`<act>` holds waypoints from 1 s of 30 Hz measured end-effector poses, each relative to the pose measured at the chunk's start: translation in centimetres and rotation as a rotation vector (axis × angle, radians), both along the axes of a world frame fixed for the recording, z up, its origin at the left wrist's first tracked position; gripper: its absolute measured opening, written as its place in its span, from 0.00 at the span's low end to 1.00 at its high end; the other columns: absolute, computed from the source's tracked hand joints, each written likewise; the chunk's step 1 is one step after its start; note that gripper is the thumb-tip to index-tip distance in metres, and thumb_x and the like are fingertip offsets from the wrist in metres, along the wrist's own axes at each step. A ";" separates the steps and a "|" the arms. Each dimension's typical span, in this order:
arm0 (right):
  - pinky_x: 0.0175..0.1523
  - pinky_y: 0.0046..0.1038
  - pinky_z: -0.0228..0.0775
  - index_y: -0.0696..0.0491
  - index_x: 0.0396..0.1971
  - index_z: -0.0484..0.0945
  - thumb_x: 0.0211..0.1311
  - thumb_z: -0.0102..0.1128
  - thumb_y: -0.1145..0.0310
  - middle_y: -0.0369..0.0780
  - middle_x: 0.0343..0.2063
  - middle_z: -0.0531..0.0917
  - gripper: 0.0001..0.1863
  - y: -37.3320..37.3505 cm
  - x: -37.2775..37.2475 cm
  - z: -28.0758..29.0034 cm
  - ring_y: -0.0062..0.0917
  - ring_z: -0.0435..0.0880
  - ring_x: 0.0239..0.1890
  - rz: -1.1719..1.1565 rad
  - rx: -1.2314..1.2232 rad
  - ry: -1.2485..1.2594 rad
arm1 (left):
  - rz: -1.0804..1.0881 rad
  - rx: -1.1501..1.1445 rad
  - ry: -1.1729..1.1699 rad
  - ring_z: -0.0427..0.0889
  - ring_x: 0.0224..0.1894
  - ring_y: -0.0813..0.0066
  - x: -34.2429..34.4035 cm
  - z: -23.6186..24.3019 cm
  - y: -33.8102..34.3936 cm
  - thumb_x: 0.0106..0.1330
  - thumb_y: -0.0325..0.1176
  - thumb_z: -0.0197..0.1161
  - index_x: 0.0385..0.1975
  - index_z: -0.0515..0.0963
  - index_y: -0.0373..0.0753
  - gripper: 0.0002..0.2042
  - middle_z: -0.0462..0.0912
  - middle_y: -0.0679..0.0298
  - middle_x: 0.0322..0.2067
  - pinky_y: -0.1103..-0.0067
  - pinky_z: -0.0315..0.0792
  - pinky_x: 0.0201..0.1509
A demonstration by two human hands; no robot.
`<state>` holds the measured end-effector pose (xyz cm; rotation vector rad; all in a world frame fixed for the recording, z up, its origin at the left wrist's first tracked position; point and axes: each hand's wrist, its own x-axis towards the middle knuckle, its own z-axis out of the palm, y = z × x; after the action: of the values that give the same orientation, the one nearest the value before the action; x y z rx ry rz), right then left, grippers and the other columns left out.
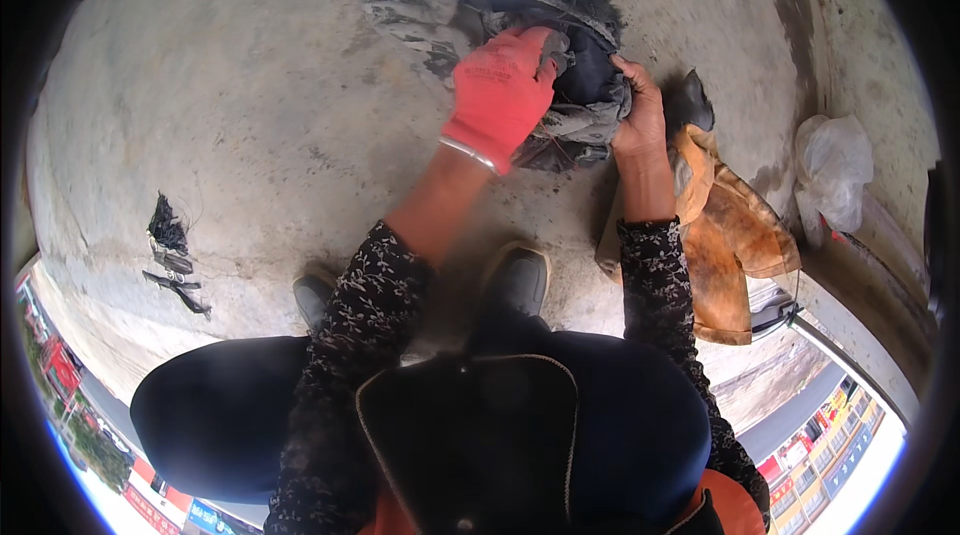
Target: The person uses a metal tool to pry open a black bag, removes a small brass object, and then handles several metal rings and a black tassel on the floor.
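A crumpled, dust-covered dark cloth piece (430, 10), perhaps a garment or bag, lies on the concrete with a black fuzzy strip and a pale seam showing. My left hand (503, 90), in a red work glove with a silvery bangle at the wrist, is closed over its middle; its fingertips are partly hidden by the folds. At the near right edge, my bare right hand (640, 110) pinches the rim of the cloth between thumb and fingers. Just right of that wrist are brown-stained yellowish leather pieces (720, 245), apparently work gloves.
Concrete floor (230, 85) surrounds the cloth. Dark scraps with frayed threads (170, 245) lie at the left. A small dark object (697, 100) is near my right hand, and a clear plastic bag (835, 165) stands farther right. My shoes (519, 278) are close below the cloth.
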<state>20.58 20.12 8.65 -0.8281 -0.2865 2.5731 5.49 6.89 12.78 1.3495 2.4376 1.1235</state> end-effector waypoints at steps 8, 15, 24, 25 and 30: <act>0.51 0.35 0.76 0.60 0.41 0.80 0.59 0.60 0.72 0.41 0.38 0.85 0.12 0.4 0.0 0.0 0.32 0.84 0.39 -0.088 0.098 -0.093 | 0.019 0.060 -0.482 0.83 0.30 0.64 -2.0 -0.3 -2.1 0.60 0.32 0.64 0.45 0.80 0.32 0.15 0.84 0.54 0.31 0.71 0.76 0.39; 0.30 0.18 0.62 0.57 0.34 0.77 0.68 0.58 0.62 0.33 0.23 0.76 0.12 -2.2 -1.1 7.3 0.15 0.69 0.23 -0.245 0.900 -0.838 | 0.009 0.029 -0.139 0.83 0.33 0.55 -1.3 0.1 -2.6 0.61 0.33 0.63 0.43 0.80 0.35 0.13 0.84 0.52 0.33 0.71 0.76 0.39; 0.24 0.17 0.60 0.57 0.34 0.79 0.73 0.54 0.62 0.31 0.21 0.76 0.13 -11.1 -3.2 12.1 0.10 0.68 0.19 -0.077 1.124 -0.692 | 0.063 0.216 -0.607 0.84 0.35 0.64 0.4 0.5 -2.7 0.62 0.27 0.59 0.41 0.81 0.37 0.09 0.85 0.58 0.33 0.74 0.76 0.40; 0.24 0.16 0.60 0.57 0.34 0.79 0.73 0.54 0.62 0.31 0.21 0.76 0.13 -10.6 -3.2 11.9 0.10 0.69 0.19 -0.118 1.106 -0.712 | 0.057 0.245 -0.611 0.84 0.34 0.60 0.3 0.5 -2.8 0.61 0.27 0.59 0.40 0.80 0.37 0.09 0.85 0.56 0.32 0.72 0.76 0.40; 0.20 0.15 0.59 0.56 0.34 0.79 0.72 0.56 0.63 0.29 0.21 0.74 0.12 -8.0 -2.8 11.6 0.09 0.68 0.18 -0.209 1.018 -0.734 | 0.115 0.189 -0.767 0.84 0.35 0.60 0.3 3.0 -3.4 0.64 0.34 0.61 0.41 0.81 0.36 0.10 0.85 0.57 0.33 0.73 0.75 0.41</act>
<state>17.73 12.13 20.28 -1.2012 -1.4544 1.4729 5.75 3.53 15.76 0.6216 1.8839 1.5620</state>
